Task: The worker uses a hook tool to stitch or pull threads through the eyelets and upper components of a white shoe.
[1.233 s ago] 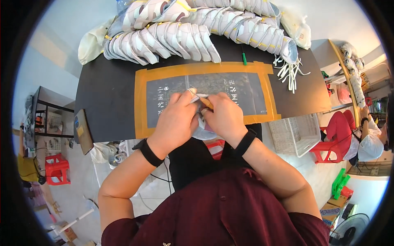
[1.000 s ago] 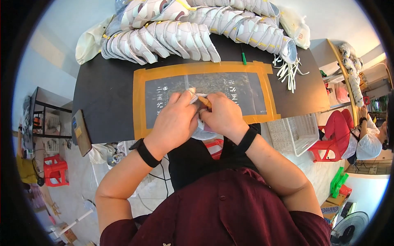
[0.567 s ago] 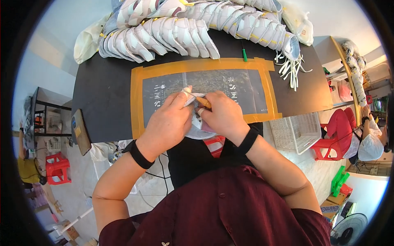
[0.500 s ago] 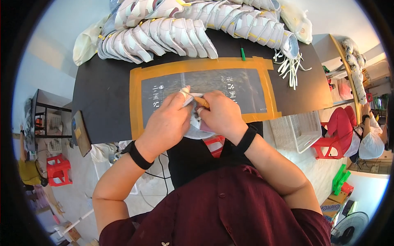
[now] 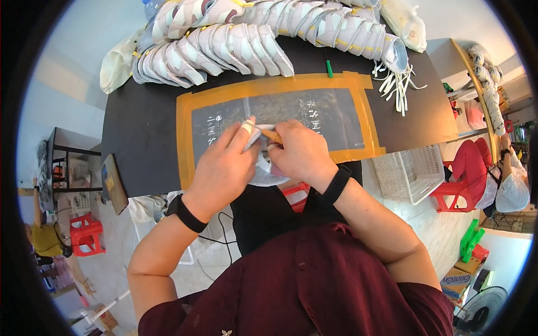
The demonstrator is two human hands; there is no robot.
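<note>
Over the near edge of the table, both hands meet at a pale grey-white shoe upper point(image 5: 268, 178), mostly covered by the fingers. My left hand point(image 5: 223, 162) pinches its edge, a pale wrap showing on one finger. My right hand point(image 5: 302, 151) is closed round the wooden handle of an awl point(image 5: 272, 135). Its thin tip points left, toward the left fingers and the upper's edge; whether it pierces the material I cannot tell. Beneath the hands lies a clear sheet point(image 5: 339, 123) bordered with orange-brown tape.
Nested shoe uppers point(image 5: 213, 53) line the back of the dark table, with white laces point(image 5: 399, 89) hanging at the right end. A green-handled tool point(image 5: 329, 68) lies before them. A phone-like device point(image 5: 114, 182) rests at the left edge. A white basket point(image 5: 409, 173) stands right; a person point(image 5: 513, 187) sits beyond.
The view has shifted slightly. Both hands keep their grip on the upper and the awl, and the right hand sits a little nearer the left fingers.
</note>
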